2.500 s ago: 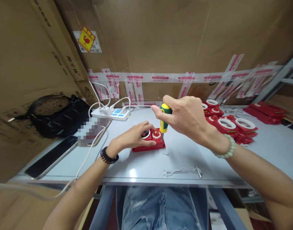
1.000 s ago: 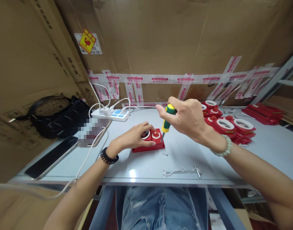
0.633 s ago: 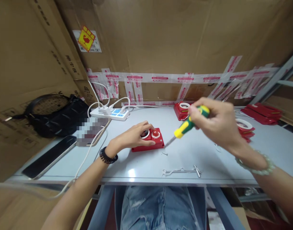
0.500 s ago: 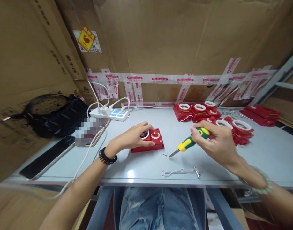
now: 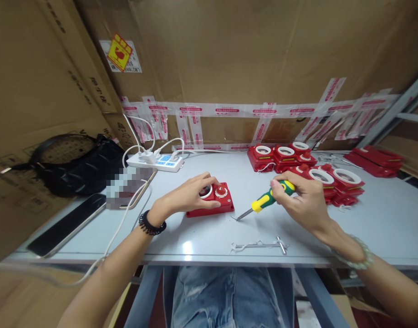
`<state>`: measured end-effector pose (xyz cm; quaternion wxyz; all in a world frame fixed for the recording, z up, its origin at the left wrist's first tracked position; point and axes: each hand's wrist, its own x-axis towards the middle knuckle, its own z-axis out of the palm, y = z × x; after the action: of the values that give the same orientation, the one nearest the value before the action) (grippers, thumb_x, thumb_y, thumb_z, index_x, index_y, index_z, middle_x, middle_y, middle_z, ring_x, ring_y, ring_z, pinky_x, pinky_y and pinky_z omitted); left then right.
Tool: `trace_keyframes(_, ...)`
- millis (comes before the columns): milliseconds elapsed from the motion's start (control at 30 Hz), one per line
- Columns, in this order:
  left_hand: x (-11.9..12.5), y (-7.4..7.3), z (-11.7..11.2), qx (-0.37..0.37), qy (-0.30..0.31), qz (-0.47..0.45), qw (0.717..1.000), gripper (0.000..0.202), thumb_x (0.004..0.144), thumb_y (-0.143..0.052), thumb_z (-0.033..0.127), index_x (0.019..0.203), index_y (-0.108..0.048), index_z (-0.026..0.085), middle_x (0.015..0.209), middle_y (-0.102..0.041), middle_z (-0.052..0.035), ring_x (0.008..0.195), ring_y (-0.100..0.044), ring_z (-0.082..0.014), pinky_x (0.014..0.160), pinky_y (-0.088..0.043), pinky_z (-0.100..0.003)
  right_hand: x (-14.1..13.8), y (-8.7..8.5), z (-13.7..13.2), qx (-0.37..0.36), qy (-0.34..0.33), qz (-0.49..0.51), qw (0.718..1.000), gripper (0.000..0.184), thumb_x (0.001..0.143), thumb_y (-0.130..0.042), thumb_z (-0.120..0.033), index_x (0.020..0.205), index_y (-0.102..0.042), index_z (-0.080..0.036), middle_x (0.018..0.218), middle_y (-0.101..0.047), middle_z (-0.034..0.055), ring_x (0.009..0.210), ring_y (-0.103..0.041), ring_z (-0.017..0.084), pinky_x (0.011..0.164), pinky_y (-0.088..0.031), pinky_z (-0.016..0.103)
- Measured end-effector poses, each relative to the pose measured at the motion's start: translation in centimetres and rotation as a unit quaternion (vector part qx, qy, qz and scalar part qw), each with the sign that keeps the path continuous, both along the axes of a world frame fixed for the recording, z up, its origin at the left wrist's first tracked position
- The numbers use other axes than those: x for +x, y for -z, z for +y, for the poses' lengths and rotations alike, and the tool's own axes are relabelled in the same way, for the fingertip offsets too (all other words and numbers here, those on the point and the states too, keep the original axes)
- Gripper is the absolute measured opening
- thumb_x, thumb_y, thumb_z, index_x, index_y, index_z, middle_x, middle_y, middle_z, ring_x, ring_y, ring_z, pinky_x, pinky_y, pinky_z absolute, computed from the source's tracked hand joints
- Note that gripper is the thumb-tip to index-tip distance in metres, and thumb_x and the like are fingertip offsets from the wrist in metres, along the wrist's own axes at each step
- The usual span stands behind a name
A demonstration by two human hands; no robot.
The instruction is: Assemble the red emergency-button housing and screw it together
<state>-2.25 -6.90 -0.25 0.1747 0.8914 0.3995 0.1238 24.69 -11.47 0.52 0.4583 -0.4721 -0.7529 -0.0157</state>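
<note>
Since a moment ago the screwdriver (image 5: 267, 199) has been coming down from the red switch box (image 5: 214, 201) and is now lying low over the table (image 5: 383, 218), its tip touching a small loose screw (image 5: 234, 217).

At the far left a black bag (image 5: 79, 168) is sitting beside a dark tablet (image 5: 63, 224). The left hand (image 5: 190, 196) is pressing flat on the red switch box, fingers spread over its left button. The right hand (image 5: 303, 200) is gripping the screwdriver handle tightly. Behind it, a pile of red boxes (image 5: 308, 168) is waiting. A bent wire piece (image 5: 258, 246) is lying near the table's front edge.
</note>
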Motion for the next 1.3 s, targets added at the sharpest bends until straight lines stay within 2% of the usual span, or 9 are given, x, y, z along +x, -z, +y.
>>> trace_keyframes(200, -0.1, 0.0, 0.1, -0.003, 0.002, -0.01, 1.0, 0.043, 0.081, -0.057, 0.053, 0.112, -0.052, 0.024, 0.106, -0.054, -0.0039, 0.092, -0.053, -0.0197, 0.08, -0.043, -0.032, -0.1, -0.8, -0.1, 0.014, 0.018, 0.001, 1.0, 0.013, 0.08, -0.057, -0.028, 0.069, -0.06, -0.021, 0.051, -0.054, -0.0033, 0.043, -0.042, 0.01, 0.043, -0.033, 0.026)
trace_keyframes(300, -0.1, 0.2, 0.1, -0.005, 0.004, -0.028, 1.0, 0.049, 0.08, -0.06, 0.051, 0.118, -0.048, 0.024, 0.113, -0.054, -0.0055, 0.096, -0.054, -0.0207, 0.082, -0.044, -0.033, 0.1, -1.8, -0.1, 0.037, 0.026, 0.013, 0.999, 0.013, 0.08, -0.057, -0.029, 0.07, -0.06, -0.021, 0.05, -0.053, -0.003, 0.043, -0.04, 0.01, 0.043, -0.032, 0.027)
trace_keyframes(400, -0.1, 0.3, 0.1, -0.014, -0.025, -0.033, 0.999, 0.06, 0.076, -0.063, 0.055, 0.123, -0.044, 0.022, 0.112, -0.056, -0.0069, 0.091, -0.056, -0.0209, 0.08, -0.046, -0.034, -0.1, -3.2, 0.0, 0.066, 0.035, 0.03, 0.997, 0.015, 0.082, -0.057, -0.029, 0.069, -0.06, -0.021, 0.049, -0.049, -0.0028, 0.044, -0.037, 0.01, 0.043, -0.031, 0.028)
trace_keyframes(533, -0.2, 0.3, 0.0, -0.024, -0.038, -0.025, 0.999, 0.067, 0.074, -0.063, 0.057, 0.125, -0.041, 0.02, 0.101, -0.059, -0.0067, 0.083, -0.056, -0.02, 0.074, -0.046, -0.033, -1.1, -4.9, 1.2, 0.102, 0.033, 0.053, 0.993, 0.018, 0.083, -0.055, -0.028, 0.067, -0.059, -0.021, 0.052, -0.048, -0.0019, 0.048, -0.036, 0.011, 0.045, -0.029, 0.028)
trace_keyframes(633, -0.2, 0.2, -0.1, -0.034, -0.033, -0.028, 0.998, 0.068, 0.073, -0.064, 0.057, 0.125, -0.041, 0.02, 0.106, -0.059, -0.0079, 0.083, -0.057, -0.0197, 0.074, -0.047, -0.033, -2.1, -5.6, 2.7, 0.104, 0.009, 0.069, 0.992, 0.02, 0.083, -0.055, -0.029, 0.065, -0.058, -0.02, 0.051, -0.048, -0.0024, 0.046, -0.037, 0.01, 0.044, -0.028, 0.028)
trace_keyframes(867, -0.3, 0.3, -0.2, -0.047, -0.027, -0.025, 0.998, 0.067, 0.074, -0.064, 0.055, 0.126, -0.038, 0.021, 0.12, -0.055, -0.0111, 0.09, -0.057, -0.021, 0.079, -0.048, -0.034, -3.1, -5.3, 5.0, 0.057, -0.022, 0.072, 0.996, 0.019, 0.083, -0.056, -0.029, 0.066, -0.058, -0.02, 0.049, -0.045, -0.0039, 0.043, -0.034, 0.008, 0.042, -0.028, 0.027)
trace_keyframes(1300, -0.3, 0.3, -0.2, -0.051, -0.023, -0.039, 0.998, 0.064, 0.073, -0.064, 0.054, 0.123, -0.04, 0.021, 0.121, -0.054, -0.0104, 0.089, -0.057, -0.02, 0.079, -0.047, -0.034, -3.5, -4.8, 6.1, 0.031, -0.021, 0.042, 0.998, 0.022, 0.082, -0.055, -0.033, 0.065, -0.058, -0.019, 0.052, -0.047, -0.0032, 0.047, -0.036, 0.009, 0.048, -0.03, 0.026)
